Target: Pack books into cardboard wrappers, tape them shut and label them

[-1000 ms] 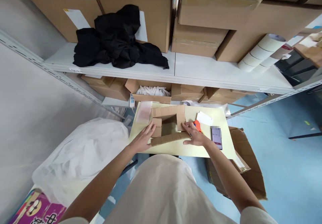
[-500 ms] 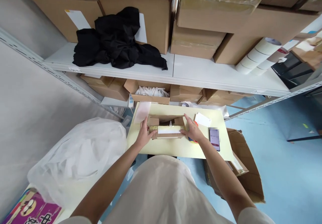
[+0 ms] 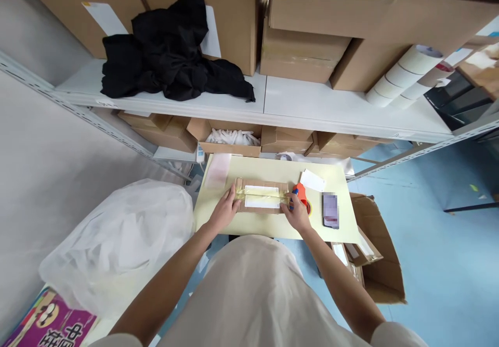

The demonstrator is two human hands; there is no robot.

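left hand [image 3: 226, 207] grasps one end of the taped cardboard box [image 3: 262, 197], right hand [image 3: 297, 213] the other; box lies between them. red tape dispenser [image 3: 301, 195] just beside right hand.

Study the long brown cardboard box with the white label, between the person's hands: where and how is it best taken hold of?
Probably best by its two short ends: left hand from the left, right hand from the right. The long brown cardboard box runs crosswise, so those ends face the hands; a grip there leaves most of the white label uncovered.
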